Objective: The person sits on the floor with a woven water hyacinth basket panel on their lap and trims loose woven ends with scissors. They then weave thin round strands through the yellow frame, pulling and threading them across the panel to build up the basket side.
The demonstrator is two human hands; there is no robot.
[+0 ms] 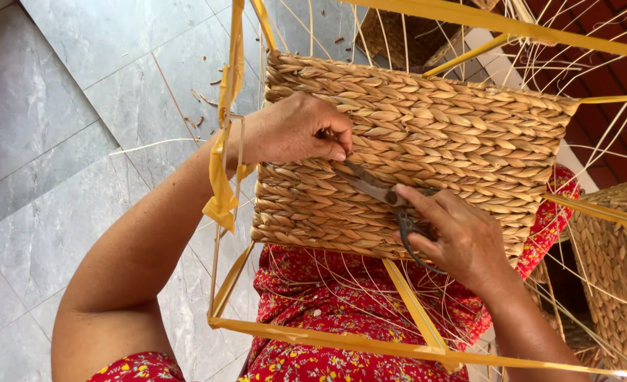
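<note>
Grey marbled floor tiles (38, 141) lying at left. Left hand (296, 131) is pinching a strand on the tan, braided-fibre woven panel (426, 134), stretched over a thin yellow-wrapped metal frame (342, 341) resting on lap. Right hand (455, 237) is gripping dark metal scissors (381, 192), blades prob. snipping a stray end. Panel looks light, stiff-ish, rough; best held by the frame bars.

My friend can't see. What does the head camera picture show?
A person's right hand holds scissors against a woven straw panel on a yellow frame, while the left hand pinches the weave beside the blades. Grey floor tiles lie below.
</note>
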